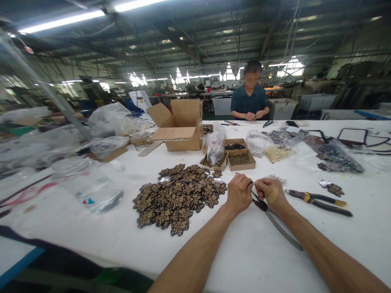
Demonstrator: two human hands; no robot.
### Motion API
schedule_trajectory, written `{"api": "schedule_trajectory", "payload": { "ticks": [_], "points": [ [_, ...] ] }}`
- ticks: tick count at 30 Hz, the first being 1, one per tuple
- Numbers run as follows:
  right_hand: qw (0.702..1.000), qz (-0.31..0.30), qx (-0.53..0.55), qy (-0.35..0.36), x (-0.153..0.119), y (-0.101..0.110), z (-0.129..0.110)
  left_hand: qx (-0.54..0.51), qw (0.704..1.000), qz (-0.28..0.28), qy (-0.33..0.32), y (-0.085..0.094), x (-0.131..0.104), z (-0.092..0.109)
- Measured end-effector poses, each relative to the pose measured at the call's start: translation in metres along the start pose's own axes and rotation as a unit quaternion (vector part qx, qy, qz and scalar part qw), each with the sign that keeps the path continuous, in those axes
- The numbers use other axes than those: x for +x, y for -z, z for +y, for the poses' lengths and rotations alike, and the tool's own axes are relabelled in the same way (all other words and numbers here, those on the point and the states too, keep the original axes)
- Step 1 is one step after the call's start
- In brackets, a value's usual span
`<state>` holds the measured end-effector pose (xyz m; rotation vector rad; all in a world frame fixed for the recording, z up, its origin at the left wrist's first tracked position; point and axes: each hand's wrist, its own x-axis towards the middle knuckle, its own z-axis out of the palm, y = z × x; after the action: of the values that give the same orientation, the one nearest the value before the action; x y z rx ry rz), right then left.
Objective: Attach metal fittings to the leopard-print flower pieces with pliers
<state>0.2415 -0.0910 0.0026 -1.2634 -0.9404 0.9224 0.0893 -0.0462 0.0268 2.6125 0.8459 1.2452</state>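
My left hand [240, 193] and my right hand [270, 192] are close together above the white table, fingertips pinched and nearly meeting. A tiny dark piece shows between them, too small to name. A pair of pliers [285, 232] with grey handles lies just below the fingers, its head partly hidden by my hands; I cannot tell whether either hand touches it. Left of my left hand is a heap of leopard-print, flower-shaped patches [180, 199] with dark edges. Yellow-and-black pliers [320, 199] rest to the right of my right hand.
Small boxes of metal bits [240, 159] stand ahead, beside plastic bags [258, 142]. An open cardboard box [183, 138] is behind the patches, and a clear plastic jar [88, 187] is at left. Across the table a person [250, 97] handles something small.
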Motion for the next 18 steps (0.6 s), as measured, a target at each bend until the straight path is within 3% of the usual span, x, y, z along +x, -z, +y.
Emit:
{"api": "schedule_trajectory", "payload": {
  "ticks": [7,11,13,15,18],
  "points": [
    [0.999,0.017,-0.044,0.013,-0.007,-0.006,0.0,0.032,0.999,-0.009,-0.02,-0.001,0.0,0.001],
    [0.999,-0.033,-0.027,-0.007,0.002,0.001,-0.003,0.017,1.0,-0.001,0.0,-0.002,-0.001,-0.004],
    [0.998,-0.034,-0.046,-0.005,0.013,0.017,-0.006,0.01,1.0,-0.001,0.008,-0.001,0.0,-0.007],
    [0.992,0.009,-0.125,0.024,0.026,0.042,-0.01,0.003,1.0,-0.003,0.012,-0.002,0.0,-0.009],
    [0.935,0.039,-0.345,0.079,0.044,0.085,-0.014,-0.01,1.0,-0.003,0.02,-0.004,0.002,-0.012]
  ]
}}
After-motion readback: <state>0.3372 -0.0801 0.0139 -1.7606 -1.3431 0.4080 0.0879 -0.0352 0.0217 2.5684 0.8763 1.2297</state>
